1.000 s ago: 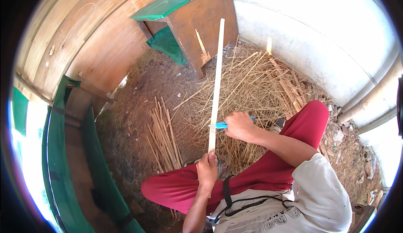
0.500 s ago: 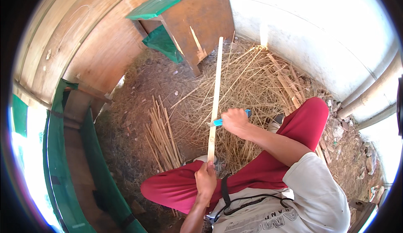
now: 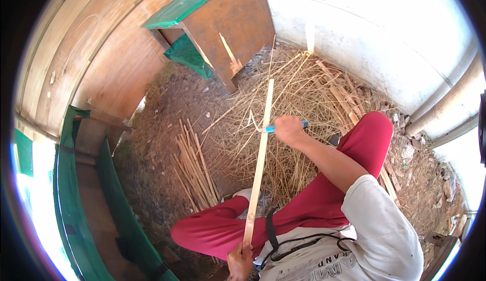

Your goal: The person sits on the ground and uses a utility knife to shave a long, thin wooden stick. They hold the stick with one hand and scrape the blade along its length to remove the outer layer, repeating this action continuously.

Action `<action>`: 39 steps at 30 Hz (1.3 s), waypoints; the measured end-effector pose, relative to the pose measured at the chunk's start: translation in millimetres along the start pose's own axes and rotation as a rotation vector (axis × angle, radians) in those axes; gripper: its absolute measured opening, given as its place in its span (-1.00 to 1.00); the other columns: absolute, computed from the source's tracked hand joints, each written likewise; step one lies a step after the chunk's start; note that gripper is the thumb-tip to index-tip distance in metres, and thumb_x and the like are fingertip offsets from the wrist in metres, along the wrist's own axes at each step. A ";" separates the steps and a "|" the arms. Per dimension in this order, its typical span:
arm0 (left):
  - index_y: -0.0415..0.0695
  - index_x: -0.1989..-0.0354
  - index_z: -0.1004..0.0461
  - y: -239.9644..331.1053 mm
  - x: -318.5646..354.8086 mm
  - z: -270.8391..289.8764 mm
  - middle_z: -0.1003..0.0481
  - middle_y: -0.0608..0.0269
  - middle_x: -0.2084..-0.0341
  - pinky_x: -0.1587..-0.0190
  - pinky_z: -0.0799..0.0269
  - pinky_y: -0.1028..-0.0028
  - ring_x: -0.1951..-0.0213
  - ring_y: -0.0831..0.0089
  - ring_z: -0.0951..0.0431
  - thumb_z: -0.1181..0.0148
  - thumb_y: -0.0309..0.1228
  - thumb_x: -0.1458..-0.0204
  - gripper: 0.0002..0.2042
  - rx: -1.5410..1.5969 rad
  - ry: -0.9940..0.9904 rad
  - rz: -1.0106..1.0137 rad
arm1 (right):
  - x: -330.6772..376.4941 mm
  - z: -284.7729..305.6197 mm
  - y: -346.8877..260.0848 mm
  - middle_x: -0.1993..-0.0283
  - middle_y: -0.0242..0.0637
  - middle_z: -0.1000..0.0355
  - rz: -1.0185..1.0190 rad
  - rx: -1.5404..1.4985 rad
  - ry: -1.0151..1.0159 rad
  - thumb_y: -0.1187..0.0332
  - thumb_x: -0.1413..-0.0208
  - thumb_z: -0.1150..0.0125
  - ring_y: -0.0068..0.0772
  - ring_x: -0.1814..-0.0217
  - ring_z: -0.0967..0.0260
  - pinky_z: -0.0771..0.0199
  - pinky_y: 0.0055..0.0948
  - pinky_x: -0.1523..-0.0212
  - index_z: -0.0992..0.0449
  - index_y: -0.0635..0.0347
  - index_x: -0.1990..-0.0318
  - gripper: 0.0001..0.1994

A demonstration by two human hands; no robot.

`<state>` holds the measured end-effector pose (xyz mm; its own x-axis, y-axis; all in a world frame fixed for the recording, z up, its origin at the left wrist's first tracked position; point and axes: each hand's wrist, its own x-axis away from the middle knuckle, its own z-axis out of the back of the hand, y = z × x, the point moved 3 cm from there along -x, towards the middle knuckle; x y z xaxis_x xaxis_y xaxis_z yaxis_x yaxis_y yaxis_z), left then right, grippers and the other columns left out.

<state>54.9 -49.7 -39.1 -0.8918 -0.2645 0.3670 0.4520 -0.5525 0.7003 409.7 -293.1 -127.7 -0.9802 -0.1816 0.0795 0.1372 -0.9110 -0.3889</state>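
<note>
Wood strip [image 3: 259, 170] — seemingly between the left fingers [image 3: 234, 256].

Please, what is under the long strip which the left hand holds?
Under the strip, tan strands show along its far part, and red trousers nearer the left hand. Whatever the strip itself or the strands cover cannot be seen.

The blue knife [image 3: 271, 129] is partly hidden by the right hand [image 3: 289, 130]; the lower end of the pale strip [image 3: 259, 172] is covered by the left hand [image 3: 240, 261].
</note>
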 end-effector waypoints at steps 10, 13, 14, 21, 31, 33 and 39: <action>-0.03 -0.03 -0.41 -41.7 37.5 32.9 -0.36 -0.04 0.03 -0.05 -0.22 0.27 0.05 0.41 -0.34 -0.22 -0.14 -0.12 -0.63 -0.192 -0.231 0.249 | -28.3 -15.7 68.8 0.29 -0.05 -0.57 -0.241 0.079 -0.018 0.40 -0.09 -0.09 -0.09 0.21 -0.59 -0.61 -0.14 0.16 -0.62 0.27 0.28 -0.80; -0.05 0.03 -0.40 -39.2 36.7 52.4 -0.35 0.01 0.12 0.04 -0.21 0.30 0.14 0.43 -0.33 -0.18 -0.13 -0.15 -0.67 -0.203 -0.164 0.264 | -27.0 -22.9 71.8 0.23 -0.03 -0.57 -0.243 0.081 -0.062 0.41 -0.11 -0.07 -0.08 0.15 -0.59 -0.60 -0.15 0.13 -0.62 0.28 0.24 -0.79; -0.05 0.05 -0.40 -39.7 36.2 59.5 -0.35 0.03 0.15 0.08 -0.20 0.31 0.17 0.44 -0.33 -0.17 -0.13 -0.16 -0.68 -0.209 -0.133 0.270 | -26.8 -22.5 70.9 0.21 -0.03 -0.57 -0.222 0.089 -0.068 0.41 -0.11 -0.07 -0.07 0.14 -0.59 -0.60 -0.15 0.13 -0.61 0.29 0.22 -0.79; -0.09 0.20 -0.39 -36.2 39.6 91.5 -0.33 0.15 0.34 0.29 -0.17 0.39 0.36 0.50 -0.30 -0.09 -0.12 -0.22 -0.72 -0.213 -0.018 0.278 | -21.6 -11.0 91.6 0.19 0.00 -0.57 -0.357 0.053 -0.070 0.44 -0.06 -0.14 -0.04 0.14 -0.60 -0.61 -0.13 0.16 -0.61 0.32 0.23 -0.81; -0.14 0.41 -0.37 -31.7 42.9 70.5 -0.29 0.32 0.63 0.60 -0.13 0.50 0.64 0.59 -0.25 0.03 -0.10 -0.31 -0.63 -0.001 -0.018 0.233 | -17.0 5.0 55.4 0.35 -0.04 -0.55 -0.267 -0.108 -0.089 0.39 -0.02 -0.19 -0.08 0.35 -0.57 -0.59 -0.19 0.35 -0.62 0.33 0.28 -0.81; -0.16 0.45 -0.36 -28.8 39.0 61.0 -0.28 0.35 0.68 0.66 -0.12 0.52 0.70 0.61 -0.24 0.06 -0.10 -0.32 -0.60 0.119 -0.036 0.184 | -14.2 14.2 31.9 0.40 -0.09 -0.54 -0.227 -0.159 -0.166 0.33 -0.06 -0.22 -0.18 0.41 -0.55 -0.54 -0.24 0.46 -0.62 0.29 0.29 -0.80; -0.20 0.43 -0.37 -6.8 -27.8 12.7 -0.25 0.37 0.79 0.76 -0.16 0.54 0.79 0.60 -0.24 0.21 0.01 -0.36 -0.49 0.426 -0.124 0.207 | 30.6 41.4 -40.6 0.66 -0.32 -0.29 0.005 -0.352 -0.275 0.14 -0.31 -0.06 -0.65 0.70 -0.17 -0.25 -0.54 0.76 -0.62 0.21 0.30 -0.66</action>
<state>76.8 -28.6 -46.3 -0.7853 -0.2246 0.5769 0.6097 -0.1190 0.7836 380.1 -277.0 -71.4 -0.8985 -0.3207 0.2998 0.0379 -0.7370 -0.6749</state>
